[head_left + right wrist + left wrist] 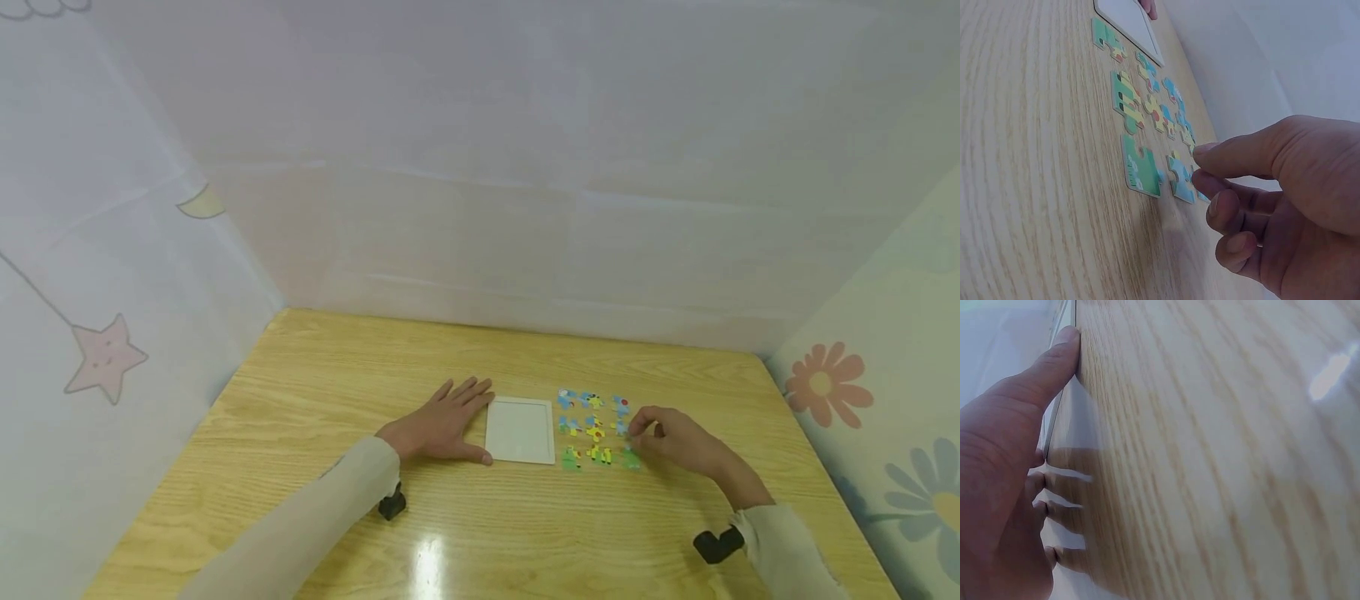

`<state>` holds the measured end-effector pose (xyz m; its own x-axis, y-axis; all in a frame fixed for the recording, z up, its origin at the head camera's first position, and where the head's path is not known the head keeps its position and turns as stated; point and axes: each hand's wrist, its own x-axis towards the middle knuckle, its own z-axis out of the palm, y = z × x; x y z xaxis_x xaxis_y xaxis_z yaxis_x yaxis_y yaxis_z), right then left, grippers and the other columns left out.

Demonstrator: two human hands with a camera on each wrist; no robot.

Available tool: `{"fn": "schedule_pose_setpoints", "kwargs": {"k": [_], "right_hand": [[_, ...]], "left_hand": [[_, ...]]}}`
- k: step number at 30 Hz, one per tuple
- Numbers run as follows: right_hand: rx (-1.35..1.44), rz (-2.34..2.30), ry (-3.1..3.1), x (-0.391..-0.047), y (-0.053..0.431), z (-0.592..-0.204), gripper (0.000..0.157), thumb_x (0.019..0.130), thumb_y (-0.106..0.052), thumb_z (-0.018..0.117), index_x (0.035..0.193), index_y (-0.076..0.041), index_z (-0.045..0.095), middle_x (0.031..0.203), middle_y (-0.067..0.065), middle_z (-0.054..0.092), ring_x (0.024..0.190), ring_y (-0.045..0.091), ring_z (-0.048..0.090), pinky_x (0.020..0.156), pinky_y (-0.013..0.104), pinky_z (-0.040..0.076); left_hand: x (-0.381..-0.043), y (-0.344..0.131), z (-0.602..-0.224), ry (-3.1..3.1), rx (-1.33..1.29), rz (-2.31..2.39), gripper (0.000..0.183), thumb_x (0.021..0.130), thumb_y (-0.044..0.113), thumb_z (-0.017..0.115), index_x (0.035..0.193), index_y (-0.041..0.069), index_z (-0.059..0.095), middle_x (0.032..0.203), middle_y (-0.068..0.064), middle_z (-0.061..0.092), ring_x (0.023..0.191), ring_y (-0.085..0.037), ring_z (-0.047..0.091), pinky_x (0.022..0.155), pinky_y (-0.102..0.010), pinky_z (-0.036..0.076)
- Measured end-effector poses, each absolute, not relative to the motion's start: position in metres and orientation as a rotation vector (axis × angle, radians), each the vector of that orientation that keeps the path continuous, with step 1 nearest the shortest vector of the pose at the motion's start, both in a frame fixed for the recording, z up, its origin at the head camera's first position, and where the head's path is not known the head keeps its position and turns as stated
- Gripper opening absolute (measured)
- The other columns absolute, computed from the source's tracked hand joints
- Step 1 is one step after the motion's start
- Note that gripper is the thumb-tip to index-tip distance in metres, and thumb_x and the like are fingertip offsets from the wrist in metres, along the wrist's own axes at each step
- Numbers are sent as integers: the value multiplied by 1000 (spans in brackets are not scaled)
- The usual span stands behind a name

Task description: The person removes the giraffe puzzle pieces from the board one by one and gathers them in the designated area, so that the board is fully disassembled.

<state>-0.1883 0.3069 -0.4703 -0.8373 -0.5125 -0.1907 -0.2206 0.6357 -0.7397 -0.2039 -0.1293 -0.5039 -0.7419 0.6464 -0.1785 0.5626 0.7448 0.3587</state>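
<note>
A white, shallow puzzle tray (519, 430) lies flat on the wooden table with nothing in it. My left hand (442, 421) rests at its left side with fingers spread, the thumb (1066, 337) and fingertips along the edge. To the right of the tray, several jigsaw pieces (595, 433) lie apart in loose rows, coloured blue, yellow and green. My right hand (678, 442) hovers at their right side, fingers bent and thumb near the index finger, with no piece visible between them. Closest below it are a green corner piece (1138, 165) and a blue piece (1180, 178).
The wooden table (480, 533) reaches to pale fabric walls (525, 208) at the back and both sides, printed with a star (107, 357) and flowers (821, 383). Black devices (717, 546) sit at both wrists.
</note>
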Motion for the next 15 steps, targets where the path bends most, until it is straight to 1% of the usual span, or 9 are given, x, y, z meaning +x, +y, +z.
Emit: {"fn": "schedule_pose_setpoints", "kwargs": {"k": [9,15], "right_hand": [[-582,-1075,2438,-187,307,-471,15,108,-13,62,117,-2,66,119,19,65,69,8,48,60,25,44],[-590,-1071,2440,-187,307,-472,15,109,-14,61,116,-2,66,117,17,65,69,8,49,60,25,44]], "left_hand": [[-203,-132,-506,2649,927,380,110,93,76,64,172,12,19,183,-9,8,170,-34,8,138,-61,7],[-199,-137,-502,2639,903,414,115,93,75,66,173,12,13,182,-12,5,170,-35,6,138,-59,8]]}}
